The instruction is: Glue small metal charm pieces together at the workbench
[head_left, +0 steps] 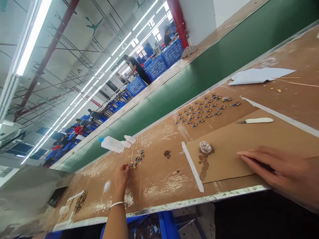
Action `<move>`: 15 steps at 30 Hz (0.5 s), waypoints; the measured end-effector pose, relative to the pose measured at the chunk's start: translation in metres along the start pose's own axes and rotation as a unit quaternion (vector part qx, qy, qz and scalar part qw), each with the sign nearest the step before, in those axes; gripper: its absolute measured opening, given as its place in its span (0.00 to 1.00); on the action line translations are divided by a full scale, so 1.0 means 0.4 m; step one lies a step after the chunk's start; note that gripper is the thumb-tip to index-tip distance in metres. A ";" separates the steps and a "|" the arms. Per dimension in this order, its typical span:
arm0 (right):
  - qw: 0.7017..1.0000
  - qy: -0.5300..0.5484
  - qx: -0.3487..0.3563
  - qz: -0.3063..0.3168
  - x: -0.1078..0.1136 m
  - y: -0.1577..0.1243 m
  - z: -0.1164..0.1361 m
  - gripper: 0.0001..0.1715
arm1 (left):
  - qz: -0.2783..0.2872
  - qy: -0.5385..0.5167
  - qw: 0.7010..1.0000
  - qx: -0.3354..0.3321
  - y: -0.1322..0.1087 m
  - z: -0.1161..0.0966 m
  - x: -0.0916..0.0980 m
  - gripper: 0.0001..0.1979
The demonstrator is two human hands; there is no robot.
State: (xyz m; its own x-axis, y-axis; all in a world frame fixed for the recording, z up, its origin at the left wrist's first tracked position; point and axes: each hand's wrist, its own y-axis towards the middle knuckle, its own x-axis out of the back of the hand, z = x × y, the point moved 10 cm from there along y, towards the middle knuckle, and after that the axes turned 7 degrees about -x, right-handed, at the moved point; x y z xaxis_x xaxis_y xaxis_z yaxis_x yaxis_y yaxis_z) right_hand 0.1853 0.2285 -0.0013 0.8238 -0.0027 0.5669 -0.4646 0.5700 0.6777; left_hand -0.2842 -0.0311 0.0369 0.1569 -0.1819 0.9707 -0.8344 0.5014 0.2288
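Observation:
My left hand [122,176] reaches over the brown table covering with its fingers pinched together. Whatever may be between the fingertips is too small to make out. Right beside them lies a small cluster of blue-and-gold pieces [139,157]. My right hand [281,166] rests over the cardboard sheet [229,142], fingers stretched out and nothing visible in them. A small clear round container [205,147] stands on the cardboard, with a wet dark stain below it. Above the right hand lies a white-handled knife [259,120]. Many similar blue-and-gold pieces [201,110] are spread near the belt.
Small brown bits [167,153] lie mid-table. White plastic bottles [113,144] lie by the green conveyor belt [174,88]. White tape [193,167] edges the cardboard. Further off are a white sheet [259,75] and a brassy heap [81,201]. People work in the background.

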 end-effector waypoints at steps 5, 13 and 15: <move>0.999 0.045 0.000 0.004 0.012 0.021 0.021 0.08 | -0.062 -0.138 0.986 0.070 -0.048 0.025 0.044 0.06; 0.999 0.040 -0.025 0.018 0.011 0.022 0.016 0.10 | -0.021 -0.402 0.915 0.013 -0.208 -0.287 0.064 0.19; 0.999 0.041 -0.026 0.019 0.013 0.024 0.016 0.10 | 0.032 -0.439 0.897 -0.032 -0.248 -0.416 0.051 0.19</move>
State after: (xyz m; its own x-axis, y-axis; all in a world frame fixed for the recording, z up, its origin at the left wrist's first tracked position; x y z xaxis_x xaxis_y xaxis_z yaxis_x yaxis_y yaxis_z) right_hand 0.1830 0.2289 0.0110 0.8311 0.0865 0.5494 -0.4799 0.6107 0.6299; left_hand -0.1104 0.0561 0.0460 -0.3899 -0.7340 0.5561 -0.7910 0.5761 0.2058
